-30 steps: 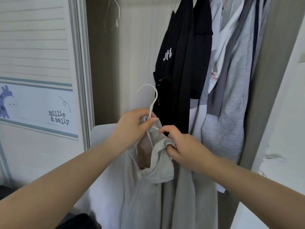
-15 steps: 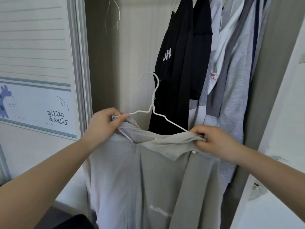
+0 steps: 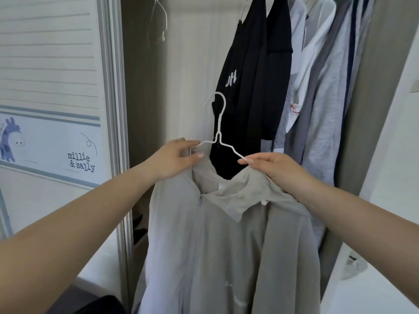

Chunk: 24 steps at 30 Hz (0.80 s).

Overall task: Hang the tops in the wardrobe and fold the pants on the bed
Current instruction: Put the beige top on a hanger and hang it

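A light grey zip-up top (image 3: 226, 241) hangs on a white wire hanger (image 3: 219, 132) held up in front of the open wardrobe. My left hand (image 3: 174, 159) grips the hanger's left arm together with the top's left shoulder. My right hand (image 3: 274, 167) pinches the hanger's right arm and the right shoulder fabric. The hanger's hook points up, free of the rail. The collar flops open, showing a white snap button.
Black tops (image 3: 251, 82) and several white and grey garments (image 3: 322, 98) hang at the wardrobe's right side. An empty wire hanger (image 3: 156, 23) hangs at the upper left. A sliding door (image 3: 52, 109) with a cartoon print stands at left. A dark item (image 3: 99, 304) lies at the bottom.
Both hands spread from the hanger's neck out to its arms, and the bunched grey top was drawn over the hanger and now hangs open. The right hand came in a little.
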{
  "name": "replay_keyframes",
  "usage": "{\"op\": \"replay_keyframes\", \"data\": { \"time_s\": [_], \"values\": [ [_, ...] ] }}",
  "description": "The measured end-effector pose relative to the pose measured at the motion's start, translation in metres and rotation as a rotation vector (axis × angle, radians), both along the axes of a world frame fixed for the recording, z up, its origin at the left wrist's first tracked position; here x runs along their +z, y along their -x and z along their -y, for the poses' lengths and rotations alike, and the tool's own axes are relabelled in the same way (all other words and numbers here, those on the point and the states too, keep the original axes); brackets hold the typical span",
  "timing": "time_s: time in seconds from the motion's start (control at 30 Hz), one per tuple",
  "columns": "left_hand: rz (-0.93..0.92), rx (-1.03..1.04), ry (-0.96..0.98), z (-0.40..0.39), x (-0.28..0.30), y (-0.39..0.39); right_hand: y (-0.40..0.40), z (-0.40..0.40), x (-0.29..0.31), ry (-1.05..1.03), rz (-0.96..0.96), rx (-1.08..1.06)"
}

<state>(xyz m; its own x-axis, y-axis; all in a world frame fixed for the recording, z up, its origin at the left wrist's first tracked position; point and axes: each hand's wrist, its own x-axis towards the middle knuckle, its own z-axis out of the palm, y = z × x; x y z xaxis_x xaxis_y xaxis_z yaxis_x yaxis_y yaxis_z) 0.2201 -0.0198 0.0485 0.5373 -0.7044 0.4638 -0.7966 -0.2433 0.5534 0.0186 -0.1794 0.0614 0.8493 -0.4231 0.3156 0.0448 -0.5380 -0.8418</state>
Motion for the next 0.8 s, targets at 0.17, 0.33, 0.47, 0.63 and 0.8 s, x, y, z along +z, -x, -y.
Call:
{"op": "replay_keyframes", "data": {
  "time_s": [0.17,0.33,0.47,0.63,0.8],
  "values": [
    [0.568,0.03,0.206,0.006,0.012,0.009,-0.002,-0.009,0.006,0.012,0.03,0.02],
    [0.824,0.186,0.016,0.0,0.025,-0.004,0.012,-0.005,0.016,0.054,-0.049,0.076],
    [0.7,0.224,0.103,0.002,0.029,-0.011,0.02,0.001,0.035,-0.022,-0.077,0.119],
    [0.383,0.099,0.287,0.016,0.039,-0.012,0.007,-0.014,0.045,-0.409,0.02,0.124],
    [0.194,0.007,0.341,0.032,0.043,0.01,-0.004,-0.016,0.053,-0.483,0.167,0.032]
  ]
}}
